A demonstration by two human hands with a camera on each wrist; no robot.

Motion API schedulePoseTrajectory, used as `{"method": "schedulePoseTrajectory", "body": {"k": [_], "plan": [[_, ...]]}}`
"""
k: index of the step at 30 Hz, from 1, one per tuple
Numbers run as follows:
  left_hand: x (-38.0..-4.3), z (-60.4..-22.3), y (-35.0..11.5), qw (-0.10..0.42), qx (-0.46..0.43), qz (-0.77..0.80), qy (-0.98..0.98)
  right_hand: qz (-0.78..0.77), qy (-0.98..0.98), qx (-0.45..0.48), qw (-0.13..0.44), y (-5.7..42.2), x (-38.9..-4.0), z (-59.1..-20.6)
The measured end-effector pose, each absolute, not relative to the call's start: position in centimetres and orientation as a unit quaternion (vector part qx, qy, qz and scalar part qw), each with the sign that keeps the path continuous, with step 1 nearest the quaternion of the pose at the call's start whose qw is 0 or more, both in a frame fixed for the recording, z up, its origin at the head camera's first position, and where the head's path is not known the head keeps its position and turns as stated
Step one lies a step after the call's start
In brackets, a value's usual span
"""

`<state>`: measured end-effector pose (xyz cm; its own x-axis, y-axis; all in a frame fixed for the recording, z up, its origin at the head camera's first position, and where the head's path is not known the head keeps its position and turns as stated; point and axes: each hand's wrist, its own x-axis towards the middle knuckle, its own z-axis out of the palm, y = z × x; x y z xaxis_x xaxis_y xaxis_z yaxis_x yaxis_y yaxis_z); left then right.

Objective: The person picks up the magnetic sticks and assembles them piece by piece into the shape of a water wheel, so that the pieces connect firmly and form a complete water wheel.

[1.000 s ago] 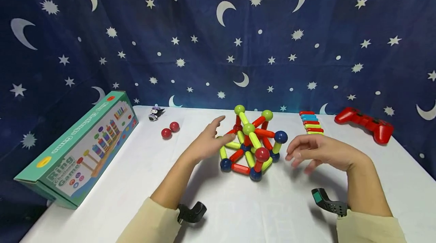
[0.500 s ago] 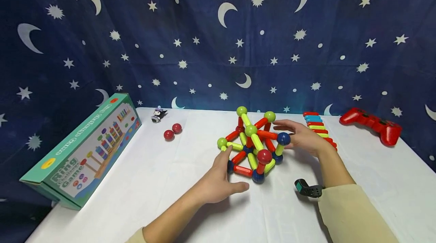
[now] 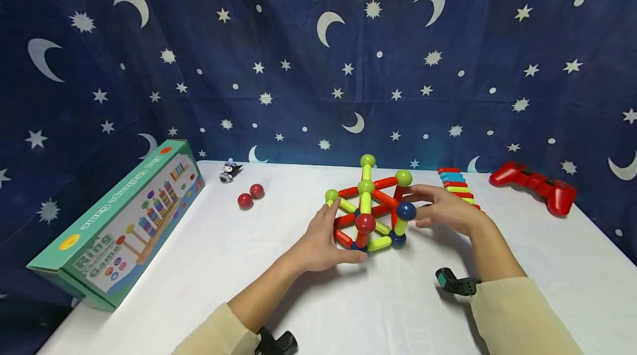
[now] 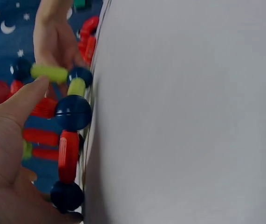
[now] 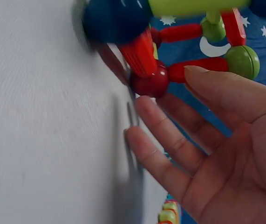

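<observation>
A magnetic stick-and-ball structure [image 3: 365, 187] of red and lime rods with green, blue and red balls stands on the white table between both hands. My left hand [image 3: 318, 241] lies along its near left side, fingers reaching up beside the red rods and thumb stretched across the front. In the left wrist view, blue balls [image 4: 73, 112] and a red rod show between thumb and fingers. At the right side, my right hand [image 3: 448, 208] has extended fingers behind a blue ball. In the right wrist view, its thumb touches a red rod [image 5: 200, 67], with fingertips near a dark red ball [image 5: 151, 80].
A ring game box [image 3: 119, 228] stands at the left. Two red balls [image 3: 251, 196] and a small figurine [image 3: 230, 171] lie at the back left. Behind the right hand is a row of colored rods [image 3: 454, 183], then a red game controller [image 3: 534, 186]. A starry cloth [image 3: 298, 67] hangs behind.
Both hands have come in to the structure from either side. The structure has turned on the table, its red-topped post swinging from right of centre to the left.
</observation>
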<state>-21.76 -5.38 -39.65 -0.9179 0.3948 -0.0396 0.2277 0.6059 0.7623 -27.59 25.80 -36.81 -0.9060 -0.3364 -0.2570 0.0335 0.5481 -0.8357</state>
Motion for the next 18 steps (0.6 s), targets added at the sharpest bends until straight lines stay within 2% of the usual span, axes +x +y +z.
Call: {"method": "schedulePoseTrajectory", "body": {"k": [7,12,18], "plan": [[-23.6,-40.4,-7.0,0.045,0.204,0.384,0.9,-0.456,0.858,-0.109,0.21,25.9,-26.7,-36.4],[-23.8,-40.0,-8.3,-0.004,0.173,0.358,0.918,-0.422,0.871,-0.13,0.216,26.1,-26.0,-35.6],[-25.0,-39.9,-8.7,-0.047,0.107,0.412,0.904,-0.411,0.841,-0.184,0.3,25.7,-25.1,-34.8]]}}
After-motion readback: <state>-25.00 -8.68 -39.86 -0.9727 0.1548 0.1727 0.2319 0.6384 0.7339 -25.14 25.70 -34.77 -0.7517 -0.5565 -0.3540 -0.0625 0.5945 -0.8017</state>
